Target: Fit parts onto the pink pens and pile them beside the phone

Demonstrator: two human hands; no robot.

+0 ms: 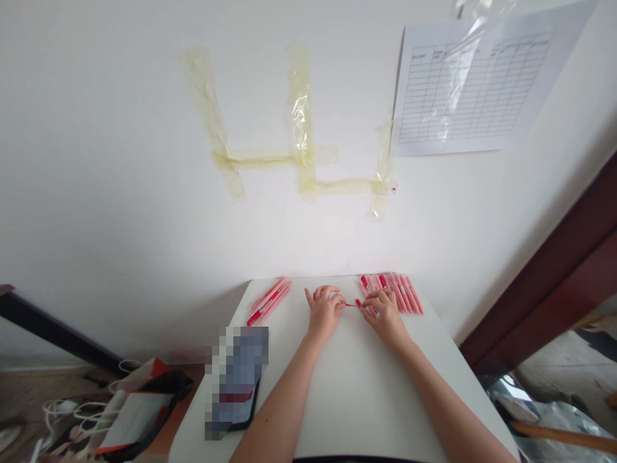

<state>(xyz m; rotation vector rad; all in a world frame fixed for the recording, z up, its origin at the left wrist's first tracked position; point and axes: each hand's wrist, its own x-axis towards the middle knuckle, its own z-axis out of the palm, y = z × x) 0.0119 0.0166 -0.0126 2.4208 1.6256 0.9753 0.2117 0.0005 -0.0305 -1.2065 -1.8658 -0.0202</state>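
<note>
My left hand [326, 313] is closed around a pen, mostly hidden by the fingers; a bit of its red end [315, 296] shows beside them. From its fingertips a thin red rod, like a pen refill [351, 305], runs across to my right hand [385, 316]. The thumb and fingers of that hand are pinched at the rod's other end. A small red pen cap [358, 302] shows right by the right fingertips; whether it is held or lies on the table I cannot tell. Just behind the right hand, several pink pens [407, 292] lie side by side.
Another small group of pink and red pens [270, 301] lies at the table's back left. A blurred-out phone-like object [243, 379] rests on the left of the white table [366, 411]. The wall [332, 238] rises behind, with tape and a printed sheet [475, 90].
</note>
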